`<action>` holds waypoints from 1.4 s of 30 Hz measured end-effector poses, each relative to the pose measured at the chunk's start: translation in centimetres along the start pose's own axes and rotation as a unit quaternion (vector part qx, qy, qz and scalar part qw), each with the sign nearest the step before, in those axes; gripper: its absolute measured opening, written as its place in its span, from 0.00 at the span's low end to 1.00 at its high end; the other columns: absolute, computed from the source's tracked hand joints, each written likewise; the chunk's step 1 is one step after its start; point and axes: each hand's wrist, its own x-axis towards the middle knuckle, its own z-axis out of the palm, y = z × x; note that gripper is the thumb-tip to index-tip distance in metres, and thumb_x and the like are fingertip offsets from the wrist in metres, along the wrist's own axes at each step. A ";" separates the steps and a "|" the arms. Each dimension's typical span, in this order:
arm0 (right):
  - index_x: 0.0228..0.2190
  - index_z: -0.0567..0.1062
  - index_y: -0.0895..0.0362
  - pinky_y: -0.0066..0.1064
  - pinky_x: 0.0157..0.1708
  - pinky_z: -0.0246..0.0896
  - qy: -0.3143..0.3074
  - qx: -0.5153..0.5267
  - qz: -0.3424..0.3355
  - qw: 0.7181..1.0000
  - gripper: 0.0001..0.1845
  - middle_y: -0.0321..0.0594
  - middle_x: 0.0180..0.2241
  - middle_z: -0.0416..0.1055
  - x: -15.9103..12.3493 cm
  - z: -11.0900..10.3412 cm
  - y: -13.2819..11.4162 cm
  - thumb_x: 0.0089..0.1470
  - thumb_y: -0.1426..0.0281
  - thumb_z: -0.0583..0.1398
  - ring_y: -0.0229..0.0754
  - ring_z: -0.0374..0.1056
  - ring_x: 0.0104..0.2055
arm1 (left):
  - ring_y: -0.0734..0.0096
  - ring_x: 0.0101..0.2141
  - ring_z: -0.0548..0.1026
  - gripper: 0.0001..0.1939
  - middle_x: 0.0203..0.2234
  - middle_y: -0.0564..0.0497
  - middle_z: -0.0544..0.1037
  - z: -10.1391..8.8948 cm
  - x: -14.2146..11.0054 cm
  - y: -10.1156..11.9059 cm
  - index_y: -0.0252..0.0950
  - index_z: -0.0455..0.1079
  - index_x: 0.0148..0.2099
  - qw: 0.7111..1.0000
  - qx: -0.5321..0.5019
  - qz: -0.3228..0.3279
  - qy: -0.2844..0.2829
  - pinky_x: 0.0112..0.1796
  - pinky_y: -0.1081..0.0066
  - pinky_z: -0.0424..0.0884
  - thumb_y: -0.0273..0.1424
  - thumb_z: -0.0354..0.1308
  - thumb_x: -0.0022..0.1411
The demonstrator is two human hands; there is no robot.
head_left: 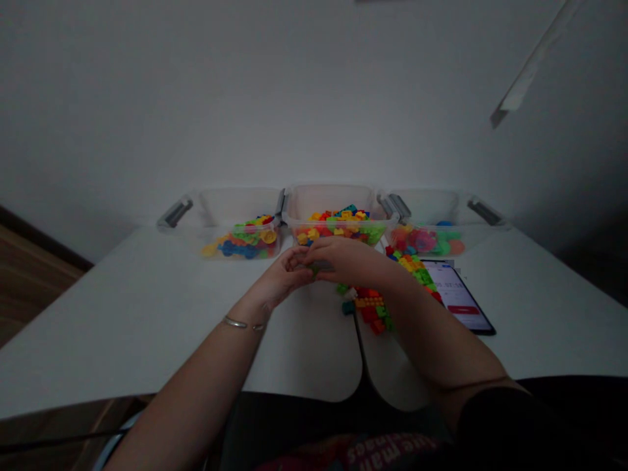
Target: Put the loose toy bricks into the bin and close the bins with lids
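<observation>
My left hand (287,273) and my right hand (333,256) meet in front of the middle clear bin (338,227). The fingers of both hands curl in toward each other. A small greenish bit shows between them, but the fingers hide most of it and I cannot tell what it is. Under and beside my right forearm lie loose and joined toy building blocks (371,302) in red, orange, green and teal. More building blocks (338,219) in mixed colours fill the bottom of the middle bin.
A left clear bin (240,229) holds yellow, blue and green plastic pieces. In a right clear bin (471,224) are round pink, green and orange ones. A phone (461,294) with its screen lit lies right of my forearm. A seam (360,340) divides the white table (161,314).
</observation>
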 end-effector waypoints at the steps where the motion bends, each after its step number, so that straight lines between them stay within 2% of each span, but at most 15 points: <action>1: 0.44 0.81 0.52 0.35 0.52 0.66 0.004 0.005 -0.003 1.000 0.15 0.41 0.49 0.78 0.0 0.1 0.0 0.54 0.74 0.64 0.46 0.73 0.51 | 0.72 0.35 0.78 0.33 0.37 0.53 0.79 0.0 0.0 0.0 0.37 0.70 0.47 1.000 0.002 0.001 -0.001 0.37 0.71 0.75 0.25 0.77 0.36; 7: 0.41 0.81 0.54 0.35 0.49 0.65 -0.016 0.009 -0.018 1.000 0.10 0.42 0.47 0.78 0.2 0.5 0.2 0.56 0.70 0.64 0.46 0.73 0.49 | 0.70 0.36 0.78 0.35 0.38 0.52 0.79 -0.4 -0.1 -0.2 0.40 0.69 0.51 0.999 0.031 -0.004 -0.016 0.37 0.71 0.74 0.25 0.75 0.39; 11: 0.37 0.81 0.53 0.33 0.45 0.65 -0.020 0.010 -0.023 0.999 0.07 0.40 0.41 0.79 0.3 0.5 0.2 0.56 0.69 0.64 0.44 0.74 0.43 | 0.68 0.39 0.78 0.35 0.42 0.50 0.79 -0.3 -0.2 -0.1 0.41 0.68 0.52 0.999 0.040 -0.009 -0.024 0.37 0.71 0.74 0.26 0.75 0.40; 16: 0.36 0.80 0.51 0.31 0.38 0.63 -0.019 0.013 0.007 1.000 0.08 0.38 0.36 0.79 -0.2 -0.1 0.3 0.52 0.70 0.64 0.43 0.73 0.37 | 0.69 0.38 0.79 0.36 0.40 0.51 0.79 0.0 -0.3 0.2 0.40 0.67 0.52 0.999 0.024 -0.027 -0.021 0.39 0.70 0.75 0.25 0.75 0.40; 19: 0.37 0.79 0.53 0.31 0.36 0.61 0.025 -0.003 0.033 0.999 0.09 0.38 0.35 0.78 -0.8 -0.8 0.6 0.51 0.71 0.64 0.42 0.72 0.36 | 0.71 0.36 0.79 0.35 0.40 0.51 0.78 0.0 -0.5 0.4 0.40 0.67 0.51 0.999 0.027 -0.034 -0.022 0.40 0.69 0.75 0.25 0.76 0.40; 23: 0.39 0.79 0.55 0.31 0.36 0.61 0.118 -0.030 0.092 0.988 0.10 0.39 0.36 0.78 -1.6 -2.1 1.2 0.53 0.71 0.62 0.42 0.71 0.36 | 0.72 0.34 0.79 0.36 0.40 0.53 0.76 -0.2 -0.7 0.3 0.41 0.67 0.52 0.999 0.037 -0.037 -0.007 0.41 0.67 0.75 0.24 0.76 0.40; 27: 0.43 0.79 0.54 0.36 0.40 0.64 0.237 -0.055 0.175 0.954 0.13 0.43 0.40 0.79 -2.0 -3.1 2.0 0.54 0.68 0.61 0.46 0.73 0.40 | 0.74 0.33 0.78 0.35 0.38 0.54 0.75 -0.3 -0.6 0.2 0.40 0.67 0.51 0.998 0.068 -0.018 0.000 0.39 0.68 0.74 0.25 0.75 0.39; 31: 0.43 0.77 0.53 0.40 0.41 0.66 0.314 -0.050 0.231 0.920 0.13 0.42 0.39 0.79 -2.0 -3.1 2.8 0.55 0.66 0.60 0.47 0.73 0.38 | 0.77 0.28 0.73 0.26 0.29 0.57 0.74 -0.5 -0.3 -0.1 0.37 0.71 0.44 0.988 0.150 0.028 0.014 0.33 0.73 0.70 0.27 0.74 0.40; 34: 0.39 0.77 0.53 0.42 0.41 0.66 0.325 -0.069 0.273 0.903 0.10 0.42 0.36 0.79 -1.8 -2.8 3.6 0.56 0.67 0.59 0.47 0.73 0.36 | 0.79 0.23 0.68 0.18 0.21 0.58 0.71 -0.5 -0.1 -0.2 0.35 0.70 0.36 0.978 0.203 0.035 0.017 0.26 0.76 0.62 0.31 0.72 0.43; 36: 0.37 0.77 0.53 0.42 0.40 0.66 0.316 -0.080 0.299 0.897 0.08 0.42 0.35 0.79 -1.7 -2.5 4.2 0.56 0.67 0.59 0.48 0.74 0.36 | 0.80 0.22 0.66 0.16 0.20 0.58 0.70 -0.5 -0.1 -0.2 0.35 0.69 0.32 0.977 0.208 0.045 0.019 0.24 0.76 0.59 0.33 0.72 0.44; 42: 0.37 0.79 0.54 0.43 0.43 0.67 0.275 -0.068 0.303 0.910 0.11 0.44 0.38 0.80 -1.6 -1.9 5.6 0.58 0.67 0.57 0.48 0.74 0.37 | 0.79 0.22 0.64 0.15 0.20 0.58 0.68 -0.3 -0.2 0.0 0.36 0.68 0.30 0.970 0.230 0.071 0.020 0.24 0.75 0.57 0.34 0.71 0.45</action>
